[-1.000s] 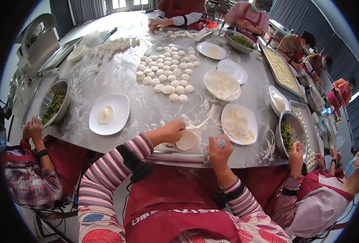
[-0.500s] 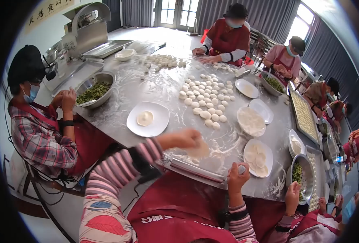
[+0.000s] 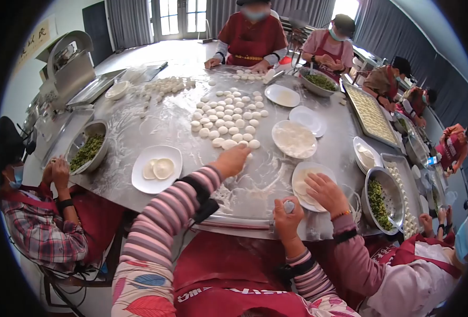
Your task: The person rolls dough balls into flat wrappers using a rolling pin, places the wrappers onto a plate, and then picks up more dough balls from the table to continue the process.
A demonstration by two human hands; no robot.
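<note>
My left hand [image 3: 232, 160] reaches to the near edge of a group of round white dough pieces [image 3: 228, 119] on the floury steel table. Its fingers are closed at a dough piece there, partly hidden by the hand. Closer to the table's front edge, my right hand [image 3: 288, 219] is wrapped round a rolling pin [image 3: 289, 206], of which only the pale round end shows. To the left, a square white plate [image 3: 144, 185] bears two flat dough wrappers [image 3: 164, 168]. A co-worker's hand [image 3: 326, 193] rests on wrappers on the white plate [image 3: 314, 207] to the right.
Bowls of chopped green filling stand left [image 3: 104, 145], right [image 3: 394, 182] and at the far right. A floury plate [image 3: 294, 139] lies beyond my right hand. A tray of small dough pieces [image 3: 370, 113] is at the right. Co-workers sit or stand around the table.
My left hand has gone from holding a wrapper to the dough pieces. The left plate now bears two wrappers instead of one. A co-worker's hand has come onto the right plate. The view has shifted.
</note>
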